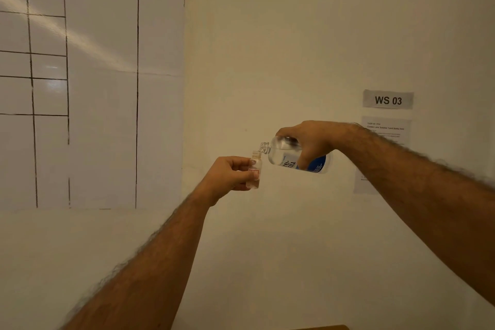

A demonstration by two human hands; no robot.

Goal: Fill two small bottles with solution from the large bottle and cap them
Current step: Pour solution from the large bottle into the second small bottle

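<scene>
My left hand [229, 175] holds a small clear bottle [255, 169] upright in front of the wall, its mouth uncapped. My right hand [312, 139] grips the large clear bottle [288, 154] with a blue and white label, tipped on its side toward the left. Its open neck rests just above and right of the small bottle's mouth. Clear liquid fills the lower part of the large bottle. Only one small bottle is in view, and no caps show.
A cream wall fills the view. A white board with black grid lines [93, 83] hangs at left. A "WS 03" sign [388, 100] and a printed sheet [385, 131] are stuck to the wall at right, behind my right forearm. A brown edge [321, 327] shows at the bottom.
</scene>
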